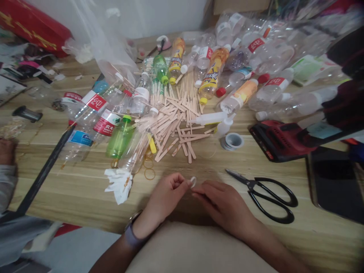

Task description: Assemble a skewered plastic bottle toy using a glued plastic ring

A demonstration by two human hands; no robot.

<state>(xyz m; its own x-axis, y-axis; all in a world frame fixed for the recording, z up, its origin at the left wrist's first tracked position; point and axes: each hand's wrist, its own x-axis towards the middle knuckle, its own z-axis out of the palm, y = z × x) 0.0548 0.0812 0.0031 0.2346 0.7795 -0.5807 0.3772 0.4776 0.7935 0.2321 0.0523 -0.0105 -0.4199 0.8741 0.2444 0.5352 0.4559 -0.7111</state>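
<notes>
A small white ring (193, 182) is pinched between the thumb and forefinger of my left hand (167, 195), just above the front part of the table. My right hand (224, 203) is beside it, thumb and fingers pressed together near the ring. Whatever those fingers hold, if anything, is too small to make out. Black-handled scissors (251, 184) lie with blades slightly apart to the right of my right hand. Ahead of both hands is a pile of flat wooden sticks (182, 117). Yellowish rubber bands (149, 174) lie to the left, near a white tissue (119, 185).
Many plastic bottles (121, 138) crowd the left, middle and back. A grey-white roll (233, 141), a red-and-black power tool (280, 140) and a dark phone (337, 184) are on the right. At the far left edge a person's hand (7, 151) rests near a black spool (27, 113).
</notes>
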